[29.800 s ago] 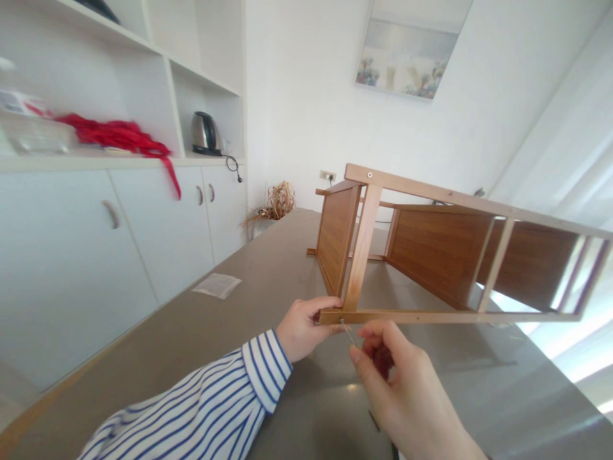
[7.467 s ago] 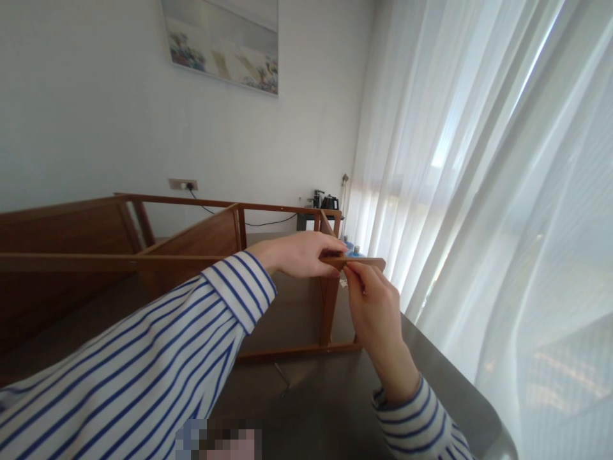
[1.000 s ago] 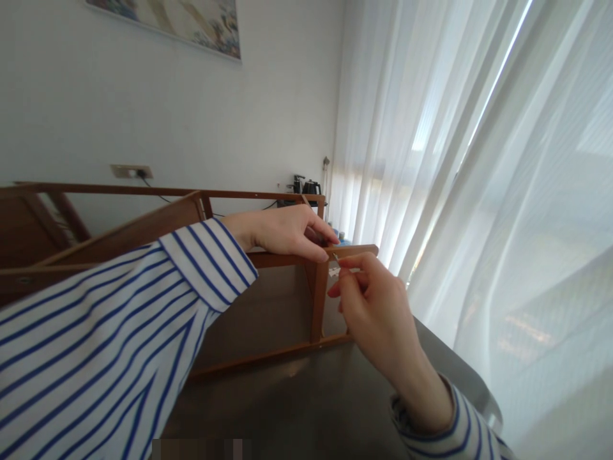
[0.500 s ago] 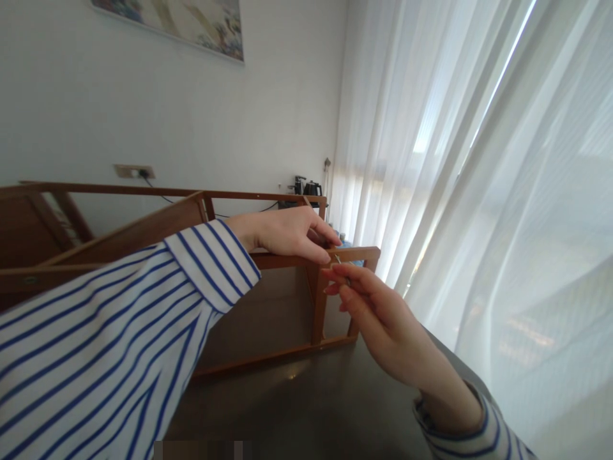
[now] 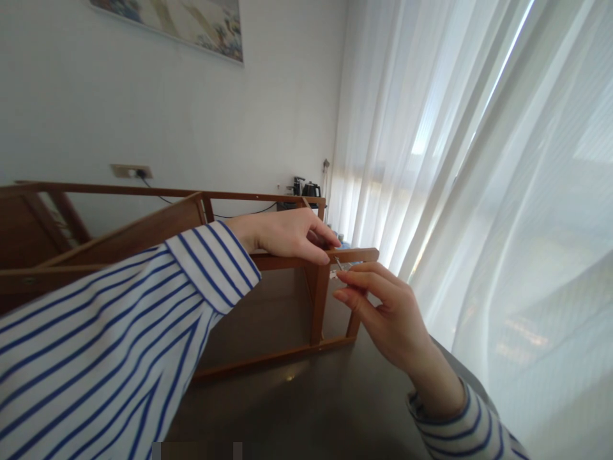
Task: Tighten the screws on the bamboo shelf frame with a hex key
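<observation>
A brown wooden shelf frame (image 5: 143, 233) lies on its side on a grey table (image 5: 306, 396). My left hand (image 5: 287, 233) grips the frame's upper rail near its right end, fingers closed over the wood. Just below that rail end, my right hand (image 5: 383, 306) pinches a small metal key (image 5: 339, 263) between thumb and fingertips; the key's tip touches the rail beside my left fingertips. Both arms wear blue-and-white striped sleeves.
White sheer curtains (image 5: 479, 191) hang along the right, close to the table's edge. A picture (image 5: 177, 22) and a wall socket (image 5: 130, 171) are on the white wall behind. A dark kettle (image 5: 309, 188) stands on a far unit.
My right hand has turned at the wrist around the small metal key, dropping slightly and opening its fingers a little. My left hand and the frame have stayed in place.
</observation>
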Motion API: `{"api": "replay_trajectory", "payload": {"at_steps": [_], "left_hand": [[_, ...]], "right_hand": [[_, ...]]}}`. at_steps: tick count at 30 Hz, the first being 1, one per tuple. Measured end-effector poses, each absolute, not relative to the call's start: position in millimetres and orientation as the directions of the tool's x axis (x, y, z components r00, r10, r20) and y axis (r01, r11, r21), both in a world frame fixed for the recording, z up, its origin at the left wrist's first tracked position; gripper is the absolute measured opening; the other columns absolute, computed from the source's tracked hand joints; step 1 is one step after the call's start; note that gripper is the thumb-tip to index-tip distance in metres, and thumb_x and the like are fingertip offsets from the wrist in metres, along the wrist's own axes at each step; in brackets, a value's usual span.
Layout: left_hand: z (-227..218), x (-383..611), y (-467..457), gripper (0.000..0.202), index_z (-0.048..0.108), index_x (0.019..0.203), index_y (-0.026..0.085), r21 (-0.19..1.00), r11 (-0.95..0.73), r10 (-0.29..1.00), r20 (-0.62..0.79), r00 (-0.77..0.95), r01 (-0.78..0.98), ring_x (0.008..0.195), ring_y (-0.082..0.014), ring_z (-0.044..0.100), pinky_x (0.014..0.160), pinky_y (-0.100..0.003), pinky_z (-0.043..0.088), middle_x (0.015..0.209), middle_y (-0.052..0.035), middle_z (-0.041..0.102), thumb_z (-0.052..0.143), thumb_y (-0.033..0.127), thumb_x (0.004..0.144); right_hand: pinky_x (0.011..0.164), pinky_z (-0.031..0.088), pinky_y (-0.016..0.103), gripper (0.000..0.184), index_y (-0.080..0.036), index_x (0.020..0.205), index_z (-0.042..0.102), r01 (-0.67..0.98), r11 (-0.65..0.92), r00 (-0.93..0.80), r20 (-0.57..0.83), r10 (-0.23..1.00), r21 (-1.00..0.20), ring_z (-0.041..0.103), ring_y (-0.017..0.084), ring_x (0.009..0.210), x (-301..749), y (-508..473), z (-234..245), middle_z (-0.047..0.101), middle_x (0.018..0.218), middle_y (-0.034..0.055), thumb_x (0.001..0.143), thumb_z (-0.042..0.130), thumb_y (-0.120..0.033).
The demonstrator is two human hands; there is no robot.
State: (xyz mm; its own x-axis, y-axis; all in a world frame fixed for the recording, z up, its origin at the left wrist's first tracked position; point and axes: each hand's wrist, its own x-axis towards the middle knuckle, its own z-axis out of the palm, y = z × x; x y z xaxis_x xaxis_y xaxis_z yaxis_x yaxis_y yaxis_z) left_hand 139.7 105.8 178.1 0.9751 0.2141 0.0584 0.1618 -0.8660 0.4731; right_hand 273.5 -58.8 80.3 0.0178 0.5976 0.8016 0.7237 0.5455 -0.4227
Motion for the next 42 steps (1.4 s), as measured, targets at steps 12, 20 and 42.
{"api": "replay_trajectory", "payload": {"at_steps": [12,20,42], "left_hand": [[176,140,107,0.045,0.065,0.114,0.019,0.491,-0.857,0.215,0.059,0.975,0.159,0.101,-0.0179,0.062,0.088,-0.022,0.044,0.112,-0.0015,0.069,0.065,0.031,0.071],[177,140,107,0.045,0.065,0.113,0.020,0.484,-0.859,0.214,0.048,0.976,0.164,0.099,-0.0173,0.063,0.087,-0.021,0.045,0.110,-0.0009,0.069,0.066,0.031,0.070],[176,140,108,0.044,0.066,0.112,0.021,0.451,-0.877,0.213,0.057,0.975,0.165,0.100,-0.0179,0.062,0.086,-0.022,0.045,0.112,-0.0015,0.068,0.065,0.034,0.071]], "right_hand": [[0.068,0.051,0.026,0.009,-0.019,0.094,0.062,0.888,0.441,-0.066,0.915,0.398,-0.128,0.062,0.014,0.073,270,-49,71,0.067,0.082,0.0036,0.090,0.054,-0.022],[0.060,0.051,0.025,0.012,-0.021,0.101,0.054,0.768,0.450,0.231,0.853,0.468,-0.455,0.063,0.012,0.067,261,-52,65,0.068,0.081,0.0017,0.091,0.050,-0.023],[0.071,0.052,0.032,0.033,-0.022,0.116,0.058,0.926,0.293,-0.343,0.859,0.381,0.240,0.062,0.020,0.086,289,-74,84,0.066,0.101,0.0098,0.086,0.056,-0.011]]}}
